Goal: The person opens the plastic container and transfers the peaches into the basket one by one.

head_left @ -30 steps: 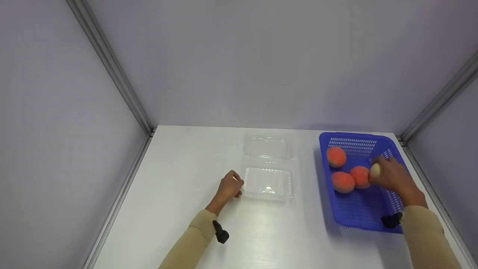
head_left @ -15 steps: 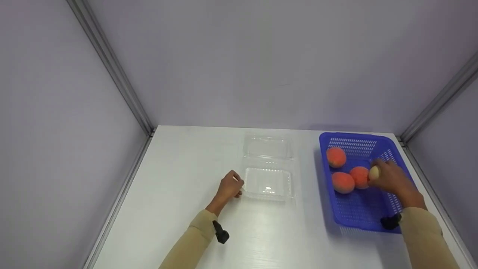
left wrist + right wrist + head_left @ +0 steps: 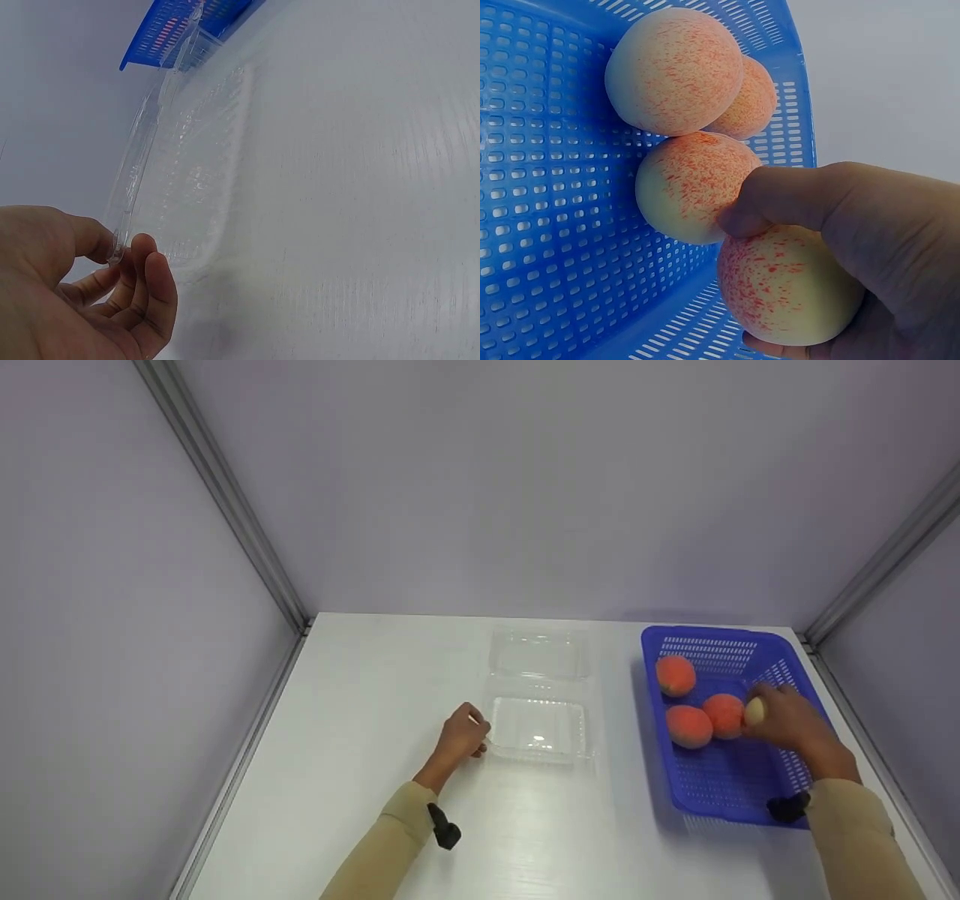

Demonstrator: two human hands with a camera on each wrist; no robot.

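My right hand (image 3: pixel 791 724) reaches into the blue basket (image 3: pixel 716 816) and grips a peach (image 3: pixel 791 289), pale yellow with red flecks. The thumb lies over its top; the palm side is hidden. Close beside it is a second peach (image 3: pixel 697 187), and two more, a large-looking peach (image 3: pixel 675 71) and a partly covered peach (image 3: pixel 746 101), sit along the basket wall. At the table's middle, my left hand (image 3: pixel 459 733) pinches the left edge of a clear plastic clamshell box (image 3: pixel 135 165) between thumb and fingers. The box lies open, lid (image 3: pixel 538 655) folded back toward the wall.
The white table (image 3: pixel 360 682) ends at a pale back wall (image 3: pixel 480 495). Side panels with grey metal rails (image 3: pixel 225 495) stand at left and right. The basket is near the right edge of the table.
My right hand has shifted only slightly inside the basket, still gripping the peach. The left hand and the clamshell box look unchanged.
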